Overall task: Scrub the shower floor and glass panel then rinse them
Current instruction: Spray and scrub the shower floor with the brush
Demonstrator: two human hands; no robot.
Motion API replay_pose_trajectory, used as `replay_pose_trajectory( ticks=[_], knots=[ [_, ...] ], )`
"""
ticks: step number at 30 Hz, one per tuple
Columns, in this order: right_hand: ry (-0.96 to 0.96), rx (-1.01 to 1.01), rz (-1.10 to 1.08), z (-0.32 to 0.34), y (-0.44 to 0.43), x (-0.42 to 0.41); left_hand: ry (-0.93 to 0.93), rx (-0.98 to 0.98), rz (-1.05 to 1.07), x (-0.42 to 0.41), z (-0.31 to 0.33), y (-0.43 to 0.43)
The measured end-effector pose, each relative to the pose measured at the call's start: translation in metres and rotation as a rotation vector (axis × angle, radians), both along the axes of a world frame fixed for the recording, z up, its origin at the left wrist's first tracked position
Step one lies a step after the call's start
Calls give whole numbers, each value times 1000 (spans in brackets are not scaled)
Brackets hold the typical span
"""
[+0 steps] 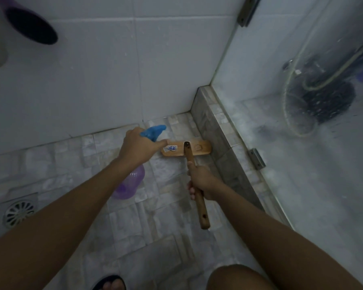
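A white tiled wall [92, 80] fills the upper part of the view, and a dark purple rounded object [29, 26] sticks in at the top left corner; what it is cannot be told. A round slotted metal drain [19, 212] sits at the lower left, while a low kerb [218, 147] of grey stone tiles runs along the right, with one metal bracket [256, 159] just beside it and another [247, 10] high up. Beyond the kerb, blurred, a pale hose [333, 74] curls over a dark round thing [329, 101].

A bathroom shower is indicated: a glass panel [302, 174] is mounted on a tiled curb [213, 126], wall tiles [92, 80] adjoin it, and a floor drain [19, 212] is set well left of it.
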State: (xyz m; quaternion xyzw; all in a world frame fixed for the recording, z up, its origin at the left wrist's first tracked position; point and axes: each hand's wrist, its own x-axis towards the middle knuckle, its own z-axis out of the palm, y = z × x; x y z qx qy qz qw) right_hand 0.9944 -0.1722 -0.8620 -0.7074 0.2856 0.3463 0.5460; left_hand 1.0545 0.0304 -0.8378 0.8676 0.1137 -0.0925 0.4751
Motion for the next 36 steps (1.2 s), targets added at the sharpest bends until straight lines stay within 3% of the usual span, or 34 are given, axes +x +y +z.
replay_pose_trajectory(
  ticks=[4,8,13,20,29,36],
  knots=[
    [40,149,-151,2,12,-5,-10,77,11,-3,3,-2],
    [76,227,-256,2,21,-7,-59,91,-117,1,12,2],
    [55,177,-219,-6,23,-10,81,172,-85,-7,13,4],
    [-95,31,-183,-15,17,-26,32,78,-21,-8,14,2],
    [-187,-376,193,-14,-11,-3,18,-16,95,-7,13,5],
    [-215,-422,425,17,23,114,-37,-28,109,-17,18,15]
  ],
)
